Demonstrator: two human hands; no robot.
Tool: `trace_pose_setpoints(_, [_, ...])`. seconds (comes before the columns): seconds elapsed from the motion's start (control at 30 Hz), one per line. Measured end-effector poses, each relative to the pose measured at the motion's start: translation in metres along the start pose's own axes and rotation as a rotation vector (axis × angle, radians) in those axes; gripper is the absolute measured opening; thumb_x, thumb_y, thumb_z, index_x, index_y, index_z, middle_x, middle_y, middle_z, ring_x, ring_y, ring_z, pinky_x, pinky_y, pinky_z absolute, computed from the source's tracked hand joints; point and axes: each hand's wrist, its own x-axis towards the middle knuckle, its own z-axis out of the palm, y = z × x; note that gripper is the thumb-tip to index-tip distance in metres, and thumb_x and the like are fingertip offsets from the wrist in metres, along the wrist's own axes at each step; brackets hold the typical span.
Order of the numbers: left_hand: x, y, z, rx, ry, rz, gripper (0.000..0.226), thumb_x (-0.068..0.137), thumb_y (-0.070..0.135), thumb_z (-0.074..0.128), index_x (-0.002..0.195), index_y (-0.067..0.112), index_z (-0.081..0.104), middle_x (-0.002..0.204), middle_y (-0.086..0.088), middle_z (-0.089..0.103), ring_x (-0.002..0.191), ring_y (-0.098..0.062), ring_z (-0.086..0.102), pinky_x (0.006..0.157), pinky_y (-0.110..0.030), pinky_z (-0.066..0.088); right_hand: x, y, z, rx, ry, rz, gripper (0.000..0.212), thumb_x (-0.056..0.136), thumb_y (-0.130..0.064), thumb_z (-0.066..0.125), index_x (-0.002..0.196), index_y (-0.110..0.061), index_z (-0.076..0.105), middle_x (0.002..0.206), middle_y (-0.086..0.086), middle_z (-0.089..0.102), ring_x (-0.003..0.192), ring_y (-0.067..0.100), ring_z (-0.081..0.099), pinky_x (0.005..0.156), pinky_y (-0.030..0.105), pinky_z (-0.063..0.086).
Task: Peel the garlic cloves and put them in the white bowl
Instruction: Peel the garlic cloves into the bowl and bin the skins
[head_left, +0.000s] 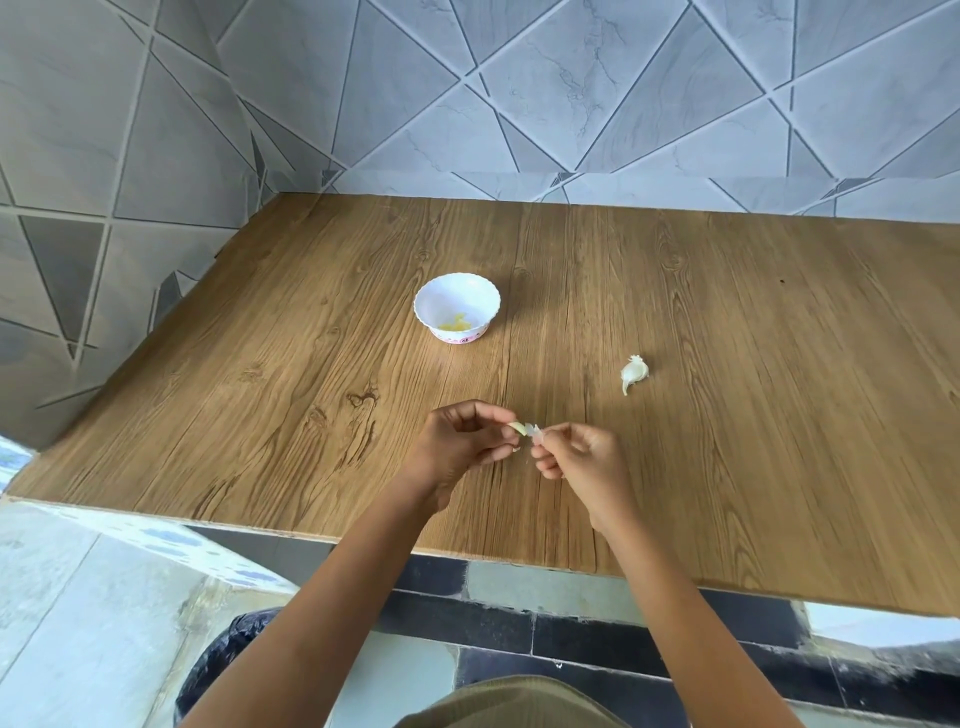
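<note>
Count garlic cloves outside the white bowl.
2: a half-peeled pale clove between left hand and right hand; an unpeeled white clove on the wooden table. Contents of white bowl unclear.

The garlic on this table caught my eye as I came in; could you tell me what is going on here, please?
A person is peeling a garlic clove above the wooden table. The left hand pinches the clove while the right hand pulls at its papery skin. The white bowl further back already holds some yellowish peeled garlic. One unpeeled piece lies on the table to the right.
</note>
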Motion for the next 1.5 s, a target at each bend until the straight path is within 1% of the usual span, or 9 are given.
trace_pose_setpoints(0.23, [0.002,-0.001,0.0,-0.012,0.005,-0.004,0.011,0.081,-0.005,0.065,0.088,0.003,0.067,0.079,-0.007,0.072,0.072,-0.012,0.068,0.069,-0.019,0.056,0.002,0.011,0.001,-0.399,0.071,-0.336,0.005,0.081,-0.008,0.072,0.08,-0.013,0.073,0.07,-0.013,0.066,0.061,0.0,0.06,0.059,0.012,0.046])
trace_pose_setpoints(0.4, [0.002,0.0,-0.001,0.026,0.0,0.009,0.014,0.08,-0.006,0.066,0.091,0.003,0.066,0.076,-0.004,0.071,0.072,-0.012,0.069,0.068,-0.019,0.056,0.002,0.002,0.002,-0.187,-0.073,-0.201,0.017,0.086,-0.005,0.066,0.102,-0.013,0.07,0.086,-0.007,0.07,0.075,0.006,0.068,0.065,0.021,0.056])
trace_pose_setpoints(0.63, [0.006,0.004,-0.003,0.081,0.049,-0.009,0.007,0.085,0.002,0.065,0.09,0.007,0.067,0.077,-0.005,0.072,0.07,-0.012,0.069,0.065,-0.02,0.057,0.002,0.002,0.0,-0.126,-0.133,-0.193,0.018,0.086,0.0,0.065,0.09,-0.017,0.068,0.069,-0.007,0.064,0.059,-0.004,0.057,0.059,0.014,0.048])
trace_pose_setpoints(0.83, [0.009,-0.002,-0.006,0.801,0.181,0.295,0.026,0.081,-0.013,0.055,0.08,0.006,0.074,0.083,0.006,0.068,0.075,0.001,0.061,0.072,-0.018,0.051,0.002,0.005,-0.002,-0.116,-0.129,-0.208,0.027,0.084,0.0,0.068,0.084,-0.027,0.066,0.079,-0.005,0.067,0.061,-0.002,0.058,0.059,0.016,0.048])
trace_pose_setpoints(0.97, [0.01,-0.004,-0.002,0.925,0.254,0.412,0.017,0.082,0.001,0.062,0.085,0.012,0.074,0.069,0.009,0.066,0.065,-0.006,0.063,0.068,-0.026,0.054,0.004,0.008,-0.002,-0.172,-0.095,-0.208,0.024,0.08,-0.007,0.073,0.083,-0.029,0.067,0.082,-0.007,0.068,0.071,0.01,0.062,0.067,0.028,0.053])
trace_pose_setpoints(1.07, [0.008,-0.004,0.001,0.869,0.237,0.368,0.009,0.084,0.014,0.069,0.092,0.014,0.074,0.079,0.007,0.071,0.077,-0.006,0.067,0.074,-0.02,0.052,0.004,0.009,-0.002,-0.182,-0.084,-0.211,0.024,0.078,-0.007,0.075,0.082,-0.03,0.067,0.079,-0.01,0.068,0.071,0.005,0.061,0.068,0.028,0.052])
trace_pose_setpoints(1.3, [0.005,0.004,-0.002,0.479,0.008,0.135,0.009,0.083,-0.002,0.067,0.088,0.006,0.07,0.074,-0.007,0.069,0.063,-0.007,0.064,0.061,-0.016,0.051,0.003,0.009,-0.001,-0.21,-0.066,-0.266,0.021,0.078,-0.008,0.076,0.081,-0.027,0.066,0.08,-0.01,0.068,0.072,0.0,0.061,0.068,0.022,0.051])
trace_pose_setpoints(1.4, [0.011,0.007,-0.013,0.518,0.174,0.175,0.006,0.081,0.002,0.07,0.084,0.008,0.071,0.071,-0.007,0.068,0.061,-0.011,0.061,0.062,-0.027,0.053,0.001,0.013,-0.002,-0.385,0.021,-0.379,0.015,0.08,-0.015,0.075,0.093,-0.017,0.069,0.089,-0.013,0.068,0.079,-0.005,0.061,0.072,0.014,0.049])
trace_pose_setpoints(1.5, [0.029,0.009,-0.032,0.739,0.46,0.259,0.005,0.077,0.017,0.076,0.079,0.015,0.072,0.067,0.003,0.065,0.059,-0.009,0.056,0.058,-0.025,0.045,-0.001,0.025,-0.005,-0.712,0.111,-0.532,0.03,0.083,-0.023,0.072,0.11,-0.011,0.067,0.107,0.0,0.069,0.099,0.017,0.065,0.087,0.035,0.052])
